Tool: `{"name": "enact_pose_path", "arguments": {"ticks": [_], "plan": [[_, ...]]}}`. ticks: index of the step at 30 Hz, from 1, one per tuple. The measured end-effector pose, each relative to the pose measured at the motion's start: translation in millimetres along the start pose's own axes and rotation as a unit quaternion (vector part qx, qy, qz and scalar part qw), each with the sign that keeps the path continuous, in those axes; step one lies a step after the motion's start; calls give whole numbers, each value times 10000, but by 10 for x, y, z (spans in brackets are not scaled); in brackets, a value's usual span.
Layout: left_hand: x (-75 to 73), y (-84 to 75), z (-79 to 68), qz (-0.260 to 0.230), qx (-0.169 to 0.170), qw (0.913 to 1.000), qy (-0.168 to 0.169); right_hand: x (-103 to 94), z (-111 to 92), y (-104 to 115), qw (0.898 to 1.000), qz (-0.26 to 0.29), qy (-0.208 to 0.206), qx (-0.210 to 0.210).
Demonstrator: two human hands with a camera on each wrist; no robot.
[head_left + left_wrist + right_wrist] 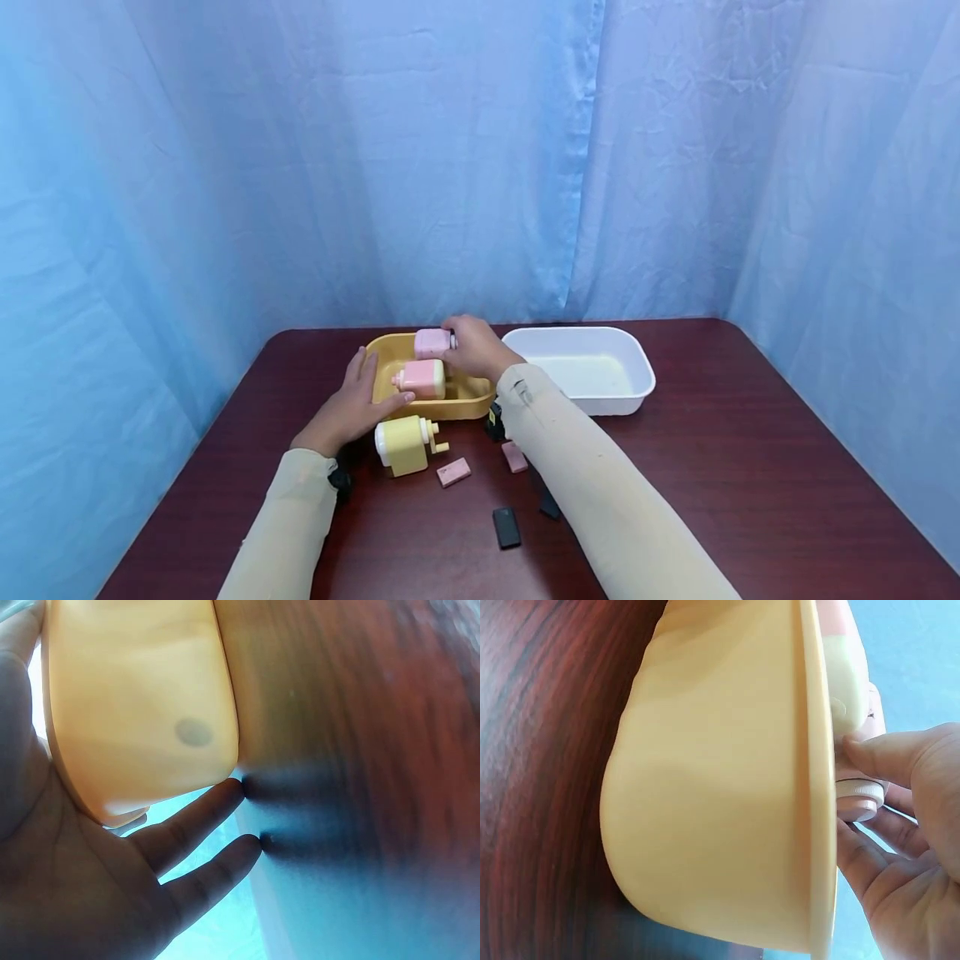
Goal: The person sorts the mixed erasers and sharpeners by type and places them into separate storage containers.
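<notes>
My right hand (478,346) grips a pink pencil sharpener (431,343) over the back of the yellow basin (450,409). The right wrist view shows my thumb and fingers about its knob end (859,796), partly hidden by the basin wall. Another pink pencil sharpener (422,379), with a cream end, lies inside the basin. My left hand (356,410) spreads round the basin's left end, thumb by the front rim. In the left wrist view its straight fingers (214,874) reach past the basin to the tabletop. A yellow crank pencil sharpener (405,446) stands in front of the basin.
A white basin (637,400) stands right of the yellow one. Nearer me lie two pink eraser-like blocks (453,472), a black block (506,527) and another dark piece (550,506) partly under my right sleeve. A black-and-yellow item (494,421) sits by the basin. Blue curtains (480,167) surround the table.
</notes>
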State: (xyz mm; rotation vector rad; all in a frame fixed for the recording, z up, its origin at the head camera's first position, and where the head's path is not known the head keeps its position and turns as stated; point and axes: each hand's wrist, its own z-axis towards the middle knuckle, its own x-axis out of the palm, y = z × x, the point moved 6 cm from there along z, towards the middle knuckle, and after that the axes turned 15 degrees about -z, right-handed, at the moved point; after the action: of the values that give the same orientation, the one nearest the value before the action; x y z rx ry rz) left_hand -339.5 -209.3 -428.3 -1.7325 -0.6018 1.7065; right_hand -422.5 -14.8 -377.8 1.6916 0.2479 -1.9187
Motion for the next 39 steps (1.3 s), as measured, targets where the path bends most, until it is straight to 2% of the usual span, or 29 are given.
{"name": "enact_pose_path", "arguments": {"ticks": [18,26,39], "plan": [[-6,1,32,-34,3,10000,41,76,-1,30,9996,-282,-29,-71],[3,10,37,-11,27,10000,62,82,-1,52,9990,-384,-163,-131],[0,12,21,-19,-14,10000,-16,99,-8,79,9985,-535,-60,-82]]}}
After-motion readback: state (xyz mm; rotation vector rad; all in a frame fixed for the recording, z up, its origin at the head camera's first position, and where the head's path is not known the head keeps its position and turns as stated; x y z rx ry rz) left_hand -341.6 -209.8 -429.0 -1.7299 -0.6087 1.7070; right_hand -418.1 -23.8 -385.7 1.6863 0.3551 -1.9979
